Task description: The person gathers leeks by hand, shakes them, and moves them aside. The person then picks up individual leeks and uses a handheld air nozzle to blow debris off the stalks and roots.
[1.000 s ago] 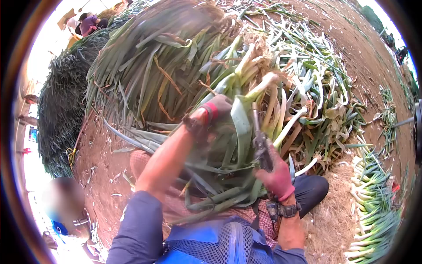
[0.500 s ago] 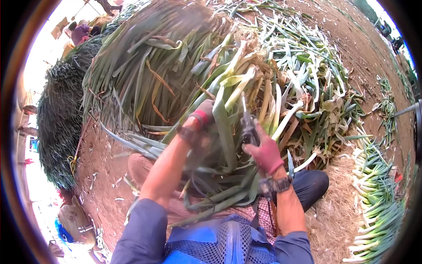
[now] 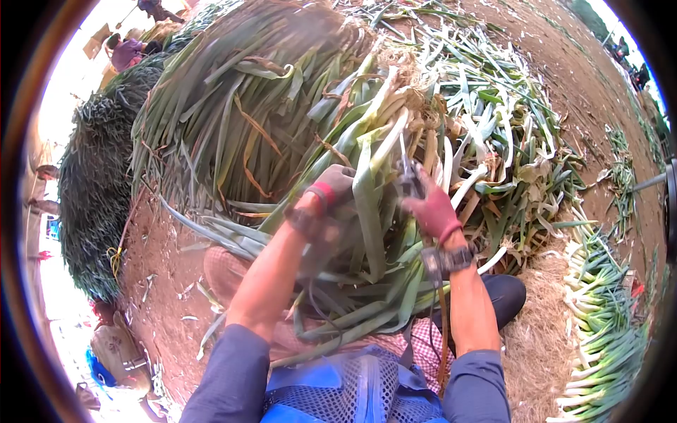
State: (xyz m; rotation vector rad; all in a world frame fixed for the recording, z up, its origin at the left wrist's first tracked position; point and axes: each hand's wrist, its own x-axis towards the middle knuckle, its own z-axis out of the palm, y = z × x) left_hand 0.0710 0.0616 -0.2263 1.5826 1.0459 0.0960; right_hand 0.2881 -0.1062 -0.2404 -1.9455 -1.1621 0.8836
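My left hand [image 3: 336,185], in a dark glove with a red cuff, is closed beside a broad leek leaf, around the leafy part of a leek [image 3: 386,149]. Its pale stalk slants up to the right toward the roots, and a long leaf folds down in front of me. My right hand [image 3: 430,210], in a reddish glove, grips a dark hand tool [image 3: 409,178]. The tool's thin metal tip points up along the pale stalk. Loose green leaves [image 3: 381,310] lie across my lap, below both hands. Straps and small devices sit on both wrists.
A big heap of leeks [image 3: 233,106] rises ahead to the left. Discarded leaves and husks [image 3: 493,134] are piled to its right. Cleaned leeks [image 3: 592,310] lie in a row at far right, beside dry roots [image 3: 536,331]. Another person [image 3: 128,53] is at upper left.
My right hand and the tool have shifted slightly right and up, the tip now along the leek's stalk. The left hand has moved a little to the right and down, with the folded leaf shifting right.
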